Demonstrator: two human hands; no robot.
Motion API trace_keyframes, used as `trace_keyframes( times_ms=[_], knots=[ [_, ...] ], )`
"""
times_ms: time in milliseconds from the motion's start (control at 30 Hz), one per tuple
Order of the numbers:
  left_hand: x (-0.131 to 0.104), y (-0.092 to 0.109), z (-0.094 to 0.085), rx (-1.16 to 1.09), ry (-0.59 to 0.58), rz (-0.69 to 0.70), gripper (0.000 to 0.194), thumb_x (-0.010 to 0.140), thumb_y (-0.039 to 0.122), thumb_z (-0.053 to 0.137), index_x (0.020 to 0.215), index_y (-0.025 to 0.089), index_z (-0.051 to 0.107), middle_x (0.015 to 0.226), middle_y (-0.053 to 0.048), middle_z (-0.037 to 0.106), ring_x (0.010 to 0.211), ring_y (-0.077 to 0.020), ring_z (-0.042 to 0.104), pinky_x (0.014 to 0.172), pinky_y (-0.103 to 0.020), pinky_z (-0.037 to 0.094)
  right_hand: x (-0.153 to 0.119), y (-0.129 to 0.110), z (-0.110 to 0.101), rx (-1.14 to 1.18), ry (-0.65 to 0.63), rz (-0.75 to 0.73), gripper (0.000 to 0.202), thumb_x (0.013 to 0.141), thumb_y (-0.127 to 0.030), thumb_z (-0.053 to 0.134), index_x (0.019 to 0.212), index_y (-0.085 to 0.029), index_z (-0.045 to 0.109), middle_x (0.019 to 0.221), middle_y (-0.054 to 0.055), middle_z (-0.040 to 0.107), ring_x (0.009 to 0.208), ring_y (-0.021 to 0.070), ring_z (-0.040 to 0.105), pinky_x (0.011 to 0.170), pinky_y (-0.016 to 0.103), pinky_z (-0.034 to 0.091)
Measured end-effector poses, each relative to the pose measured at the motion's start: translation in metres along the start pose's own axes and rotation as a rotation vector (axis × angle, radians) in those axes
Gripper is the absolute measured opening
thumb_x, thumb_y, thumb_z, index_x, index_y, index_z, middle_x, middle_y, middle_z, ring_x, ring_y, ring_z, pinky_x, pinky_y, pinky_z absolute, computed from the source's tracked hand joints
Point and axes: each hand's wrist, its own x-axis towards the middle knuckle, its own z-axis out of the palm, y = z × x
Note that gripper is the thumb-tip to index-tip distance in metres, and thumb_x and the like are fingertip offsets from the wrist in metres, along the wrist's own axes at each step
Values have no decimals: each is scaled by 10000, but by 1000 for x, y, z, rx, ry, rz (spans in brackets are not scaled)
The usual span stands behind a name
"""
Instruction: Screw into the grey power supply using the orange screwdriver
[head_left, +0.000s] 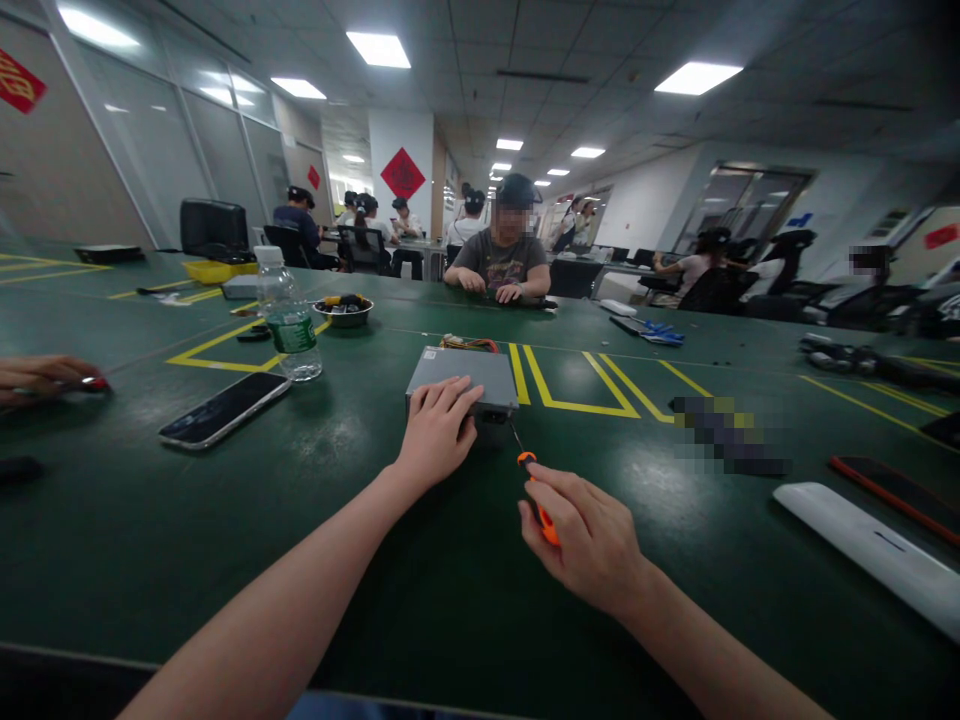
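Observation:
A grey metal computer power supply (493, 376) lies on the green table, with a bundle of coloured cables (469, 344) at its far side. My left hand (439, 425) rests on top of its left part, fingers stretched out over the metal. In my right hand (581, 530) is a screwdriver (527, 459) with an orange and black handle, my fingers wrapped round it. The screwdriver's thin shaft points up and away, its tip close to the box's near right corner. Whether the tip touches a screw cannot be made out.
Left of the box stand a water bottle (291, 320), a phone (225, 410) and a metal bowl (343, 310) of small items. Another person's hand (45, 380) enters at the left edge. A white elongated object (862, 545) lies right. Across the table sits a person (510, 255).

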Motion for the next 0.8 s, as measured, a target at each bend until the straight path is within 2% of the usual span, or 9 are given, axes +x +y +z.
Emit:
trace_keyframes(
  times_ms=[67, 167, 233, 467, 600, 800],
  knots=[
    [0, 0, -1, 2, -3, 0, 382, 831, 201, 458, 1207, 254, 501, 1294, -49, 513, 1216, -225, 414, 998, -415, 278, 1, 1, -1, -56, 11, -2, 167, 839, -126, 547, 1001, -120, 508, 831, 93, 633, 703, 139, 615, 604, 237, 507],
    [0, 1, -2, 8, -8, 1, 380, 833, 205, 459, 1208, 251, 500, 1295, -50, 512, 1217, -226, 415, 997, -415, 280, 2, 2, -3, -123, -32, 21, 41, 858, -194, 558, 877, -162, 541, 752, 47, 623, 601, 111, 580, 544, 221, 462],
    [0, 1, -2, 12, -8, 1, 373, 836, 207, 457, 1203, 249, 502, 1293, -51, 514, 1217, -224, 415, 1000, -413, 278, 2, 1, -3, -128, -47, 32, 63, 864, -215, 557, 821, -171, 544, 746, 43, 618, 582, 102, 566, 523, 216, 438],
    [0, 1, -1, 18, -3, -5, 362, 847, 229, 457, 1205, 256, 502, 1290, -42, 516, 1216, -222, 416, 1001, -411, 278, 2, 1, -4, -29, 29, -29, 43, 830, -112, 574, 820, -148, 552, 801, 60, 627, 648, 110, 591, 575, 217, 477],
    [0, 1, 0, 22, -3, -5, 346, 864, 251, 448, 1206, 256, 499, 1292, -41, 516, 1218, -217, 413, 999, -413, 277, 2, -1, -2, 26, -1, -65, 18, 836, -122, 572, 834, -137, 562, 832, 80, 625, 674, 121, 593, 595, 231, 493],
    [1, 0, 1, 25, 0, -4, 341, 866, 238, 449, 1203, 258, 500, 1291, -40, 519, 1214, -219, 419, 992, -416, 287, 2, 0, 6, 41, -51, -40, 51, 867, -153, 540, 848, -133, 583, 876, 104, 622, 724, 143, 602, 627, 251, 506]
  ],
)
